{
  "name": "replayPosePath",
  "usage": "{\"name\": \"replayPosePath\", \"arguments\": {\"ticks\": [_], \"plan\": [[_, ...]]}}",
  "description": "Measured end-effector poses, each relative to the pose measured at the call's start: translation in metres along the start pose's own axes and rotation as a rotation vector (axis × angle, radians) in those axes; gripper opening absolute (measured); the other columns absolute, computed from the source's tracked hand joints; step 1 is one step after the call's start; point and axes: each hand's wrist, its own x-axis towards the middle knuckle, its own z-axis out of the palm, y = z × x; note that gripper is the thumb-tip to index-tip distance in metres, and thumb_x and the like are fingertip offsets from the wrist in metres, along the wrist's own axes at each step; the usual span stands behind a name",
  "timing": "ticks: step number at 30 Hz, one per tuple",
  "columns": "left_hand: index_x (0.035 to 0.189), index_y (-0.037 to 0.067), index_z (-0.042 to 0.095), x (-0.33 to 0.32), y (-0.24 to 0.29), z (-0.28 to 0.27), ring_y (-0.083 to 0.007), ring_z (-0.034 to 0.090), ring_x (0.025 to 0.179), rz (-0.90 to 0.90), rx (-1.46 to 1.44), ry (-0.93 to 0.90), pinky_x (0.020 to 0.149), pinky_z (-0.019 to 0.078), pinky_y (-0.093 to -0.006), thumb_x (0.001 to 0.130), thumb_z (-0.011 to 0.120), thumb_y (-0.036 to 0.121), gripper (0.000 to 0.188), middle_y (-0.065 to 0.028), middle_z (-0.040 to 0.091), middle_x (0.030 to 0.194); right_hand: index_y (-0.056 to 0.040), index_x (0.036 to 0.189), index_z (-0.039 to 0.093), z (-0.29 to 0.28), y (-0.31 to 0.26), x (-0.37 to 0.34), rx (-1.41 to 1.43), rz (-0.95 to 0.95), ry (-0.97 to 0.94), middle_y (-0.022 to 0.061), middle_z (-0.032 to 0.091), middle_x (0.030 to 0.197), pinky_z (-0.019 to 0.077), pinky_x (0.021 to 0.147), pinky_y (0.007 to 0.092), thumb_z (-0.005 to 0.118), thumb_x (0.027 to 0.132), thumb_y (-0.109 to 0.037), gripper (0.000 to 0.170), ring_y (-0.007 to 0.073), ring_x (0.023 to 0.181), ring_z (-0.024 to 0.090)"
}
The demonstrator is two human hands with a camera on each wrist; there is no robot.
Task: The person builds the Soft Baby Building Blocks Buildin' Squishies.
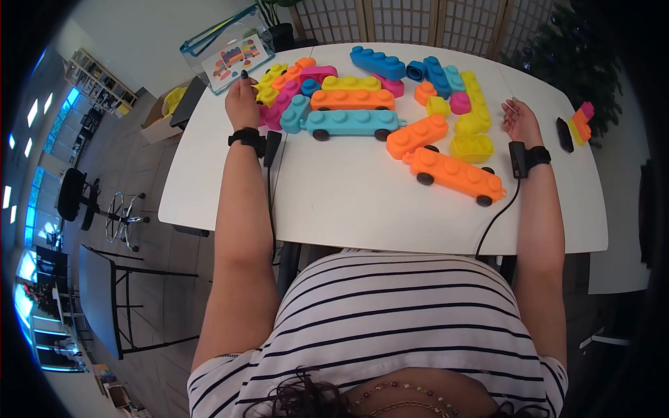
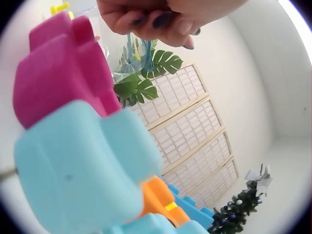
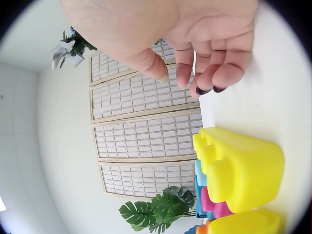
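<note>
Teal wheeled base (image 1: 352,122): on the table (image 1: 327,195), long axis left to right, a small hitch at its right end. Orange wheeled base (image 1: 456,175): to the near right of the teal wheeled base, axis diagonal, hitch end pointing right and toward the person. Long yellow block (image 1: 473,101): right of the teal wheeled base, axis running away from the person. Magenta block (image 1: 281,106): left of the teal wheeled base, slanted, far end to the right.

Pieces appear to be smooth moulded plastic, with rounded edges and domed studs (both wheeled bases have dark round wheels).

Left hand (image 1: 242,103): beyond the left end of the teal wheeled base, near the magenta block; forearm extended, fingers loosely bent, grip relaxed and holding nothing visible. Right hand (image 1: 522,121): well right of the teal wheeled base, nearest the long yellow block and apart from it; palm turned inward, fingers softly bent, a moderate gap between thumb and fingers, grip holding nothing visible.
</note>
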Motion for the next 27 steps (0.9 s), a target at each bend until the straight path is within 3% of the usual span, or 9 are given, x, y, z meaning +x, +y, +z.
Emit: {"name": "replayPosePath", "arguments": {"ticks": [1, 2, 5, 6, 7, 10, 13, 20, 27], "plan": [[0.097, 0.007, 0.074, 0.002, -0.001, -0.005, -0.0170, 0.063, 0.068, 0.111, 0.297, 0.098, 0.066, 0.0486, -0.0339, 0.108, 0.061, 0.033, 0.031, -0.0042, 0.067, 0.074, -0.0119, 0.117, 0.068, 0.000, 0.000, 0.000, -0.003, 0.004, -0.002, 0.0022, 0.073, 0.107, 0.0541, 0.070, 0.0271, 0.066, 0.102, -0.034, 0.027, 0.0118, 0.077, 0.061], [0.100, 0.011, 0.080, 0.004, -0.001, -0.015, -0.0253, 0.072, 0.085, 0.014, 0.444, 0.144, 0.080, 0.0544, -0.0404, 0.098, 0.071, 0.037, 0.027, -0.0078, 0.077, 0.090, -0.0119, 0.117, 0.068, 0.000, 0.000, -0.001, -0.006, 0.008, -0.003, 0.0021, 0.073, 0.108, 0.0541, 0.070, 0.0269, 0.066, 0.102, -0.034, 0.027, 0.0118, 0.077, 0.061], [0.104, 0.013, 0.080, 0.014, -0.013, -0.041, -0.0291, 0.074, 0.093, 0.082, 0.746, 0.216, 0.084, 0.0562, -0.0429, 0.091, 0.079, 0.041, 0.030, -0.0082, 0.079, 0.099, -0.0120, 0.117, 0.068, 0.001, 0.002, -0.002, -0.006, 0.006, -0.012, 0.0020, 0.073, 0.108, 0.0541, 0.070, 0.0266, 0.065, 0.102, -0.034, 0.027, 0.0116, 0.078, 0.061], [0.118, 0.015, 0.079, 0.015, -0.016, -0.049, -0.0307, 0.074, 0.109, 0.012, 0.796, 0.175, 0.094, 0.0569, -0.0432, 0.086, 0.084, 0.044, 0.043, -0.0110, 0.079, 0.115, -0.0120, 0.117, 0.068, 0.000, 0.002, -0.001, -0.006, 0.006, -0.012, 0.0020, 0.073, 0.108, 0.0541, 0.070, 0.0266, 0.065, 0.102, -0.034, 0.027, 0.0116, 0.078, 0.061], [0.118, 0.015, 0.079, 0.019, -0.026, -0.055, -0.0307, 0.074, 0.109, 0.013, 0.796, 0.176, 0.094, 0.0569, -0.0432, 0.086, 0.084, 0.044, 0.043, -0.0110, 0.079, 0.115, -0.0119, 0.117, 0.068, -0.002, 0.003, 0.002, -0.004, 0.010, -0.016, 0.0021, 0.073, 0.108, 0.0541, 0.070, 0.0265, 0.065, 0.103, -0.034, 0.027, 0.0115, 0.078, 0.060], [0.144, 0.017, 0.067, 0.034, -0.082, -0.073, -0.0286, 0.066, 0.133, -0.125, 0.697, -0.150, 0.112, 0.0499, -0.0390, 0.086, 0.086, 0.044, 0.067, -0.0161, 0.070, 0.141, -0.0118, 0.117, 0.068, -0.001, 0.003, 0.001, -0.006, 0.009, -0.018, 0.0022, 0.073, 0.108, 0.0541, 0.070, 0.0264, 0.065, 0.103, -0.034, 0.027, 0.0113, 0.078, 0.060], [0.145, 0.016, 0.067, 0.037, -0.090, -0.074, -0.0274, 0.064, 0.135, -0.262, 0.475, -0.260, 0.112, 0.0493, -0.0381, 0.088, 0.085, 0.039, 0.064, -0.0163, 0.068, 0.144, -0.0118, 0.117, 0.068, 0.000, 0.003, -0.001, -0.012, 0.009, -0.017, 0.0020, 0.073, 0.108, 0.0542, 0.070, 0.0264, 0.065, 0.103, -0.034, 0.027, 0.0112, 0.078, 0.061], [0.145, 0.014, 0.067, 0.028, -0.077, -0.066, -0.0261, 0.065, 0.133, -0.169, 0.353, -0.323, 0.111, 0.0486, -0.0350, 0.097, 0.079, 0.023, 0.050, -0.0150, 0.070, 0.142, -0.0128, 0.116, 0.068, 0.002, 0.000, -0.008, -0.016, 0.016, -0.015, 0.0008, 0.073, 0.107, 0.0543, 0.070, 0.0262, 0.065, 0.103, -0.035, 0.026, 0.0106, 0.079, 0.061], [0.131, 0.013, 0.074, 0.033, -0.089, -0.064, -0.0217, 0.071, 0.110, -0.210, 0.351, -0.286, 0.097, 0.0533, -0.0335, 0.100, 0.075, 0.021, 0.032, -0.0111, 0.076, 0.120, -0.0135, 0.116, 0.068, 0.003, 0.000, -0.011, -0.029, 0.018, -0.030, -0.0002, 0.073, 0.106, 0.0544, 0.071, 0.0258, 0.066, 0.103, -0.035, 0.026, 0.0102, 0.079, 0.061]]}}
